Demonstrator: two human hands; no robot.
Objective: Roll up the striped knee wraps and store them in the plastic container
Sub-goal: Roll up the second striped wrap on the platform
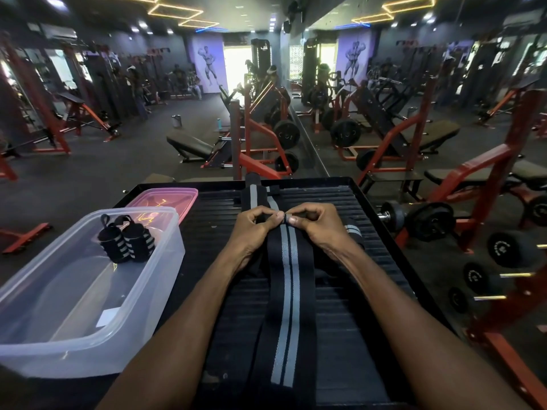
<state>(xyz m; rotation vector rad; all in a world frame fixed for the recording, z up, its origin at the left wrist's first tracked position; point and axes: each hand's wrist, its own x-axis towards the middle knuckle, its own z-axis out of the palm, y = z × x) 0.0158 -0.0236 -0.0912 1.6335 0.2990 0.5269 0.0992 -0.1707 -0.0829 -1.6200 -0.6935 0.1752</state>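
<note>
Both hands' fingers (280,215) on wrap end (285,218)

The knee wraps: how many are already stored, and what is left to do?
Done: two rolled wraps stand in the plastic container. In hand: both hands, left and right, pinch the end of a flat striped wrap, starting its roll. Left: another wrap beyond, and the pink lid.

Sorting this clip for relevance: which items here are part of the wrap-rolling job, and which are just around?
Job: flat striped wrap pinched by left hand and right hand; two rolled wraps in the clear container; further wrap beyond.
Around: pink lid, dumbbells, benches.
</note>
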